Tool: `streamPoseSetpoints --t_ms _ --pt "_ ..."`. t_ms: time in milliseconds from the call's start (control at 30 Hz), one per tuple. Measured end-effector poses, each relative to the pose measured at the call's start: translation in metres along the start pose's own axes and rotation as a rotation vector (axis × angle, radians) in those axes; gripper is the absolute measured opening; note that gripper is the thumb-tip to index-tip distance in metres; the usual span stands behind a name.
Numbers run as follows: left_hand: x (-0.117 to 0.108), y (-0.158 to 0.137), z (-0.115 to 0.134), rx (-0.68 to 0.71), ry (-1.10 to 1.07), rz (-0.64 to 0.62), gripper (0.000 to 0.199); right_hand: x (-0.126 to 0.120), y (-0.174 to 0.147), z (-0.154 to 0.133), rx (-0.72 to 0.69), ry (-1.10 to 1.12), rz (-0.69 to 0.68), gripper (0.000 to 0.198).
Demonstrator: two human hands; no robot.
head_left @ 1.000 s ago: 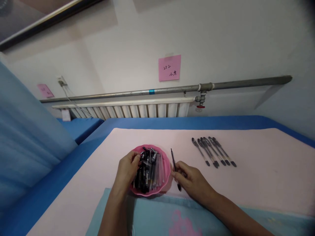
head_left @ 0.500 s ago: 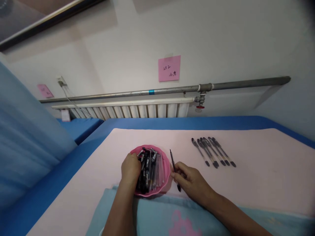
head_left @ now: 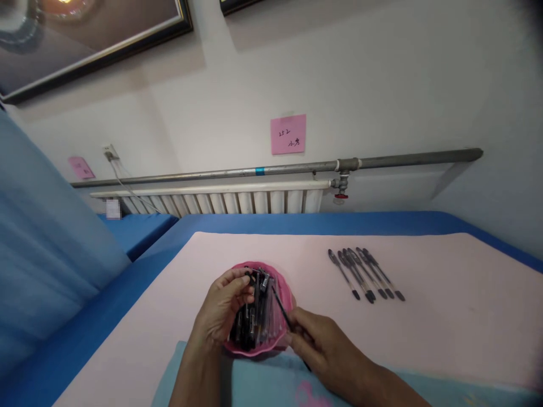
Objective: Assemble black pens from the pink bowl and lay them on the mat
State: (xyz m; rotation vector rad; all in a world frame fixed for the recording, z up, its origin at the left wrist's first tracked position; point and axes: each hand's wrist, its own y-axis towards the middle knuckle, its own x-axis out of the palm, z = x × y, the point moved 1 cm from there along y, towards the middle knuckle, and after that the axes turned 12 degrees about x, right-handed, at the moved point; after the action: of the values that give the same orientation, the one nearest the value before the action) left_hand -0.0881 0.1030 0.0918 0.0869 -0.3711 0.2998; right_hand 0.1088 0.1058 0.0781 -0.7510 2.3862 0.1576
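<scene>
Left rim of the pink bowl is hidden by the left hand. The small dark piece pinched there is partly covered by fingers; its kind cannot be told. Middle of the pen is masked by the right hand. Blue-green cloth is cut off at bottom, framed picture at top and left. Writing on the smaller pink note cannot be read; white card is blurred into squares.
</scene>
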Motion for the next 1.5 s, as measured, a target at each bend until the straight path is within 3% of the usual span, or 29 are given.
streamPoseSetpoints --t_ms 133,467,867,1033,1500 --pt "0.006 -0.003 0.0 -0.068 -0.088 -0.052 0.023 0.003 -0.003 -0.005 0.005 -0.022 -0.04 0.02" --pt "0.016 -0.01 -0.005 -0.105 -0.004 -0.151 0.025 0.005 0.0 0.002 0.037 0.011 -0.041 0.019" --pt "0.015 -0.007 -0.005 -0.083 0.137 -0.114 0.031 0.003 0.003 -0.005 0.185 0.334 -0.113 0.012" --pt "0.014 -0.006 -0.007 -0.112 0.117 -0.116 0.03 0.004 0.002 -0.004 0.198 0.365 -0.127 0.013" --pt "0.035 -0.018 -0.012 -0.155 0.086 -0.248 0.029 0.005 0.001 -0.004 0.194 0.517 -0.097 0.013"
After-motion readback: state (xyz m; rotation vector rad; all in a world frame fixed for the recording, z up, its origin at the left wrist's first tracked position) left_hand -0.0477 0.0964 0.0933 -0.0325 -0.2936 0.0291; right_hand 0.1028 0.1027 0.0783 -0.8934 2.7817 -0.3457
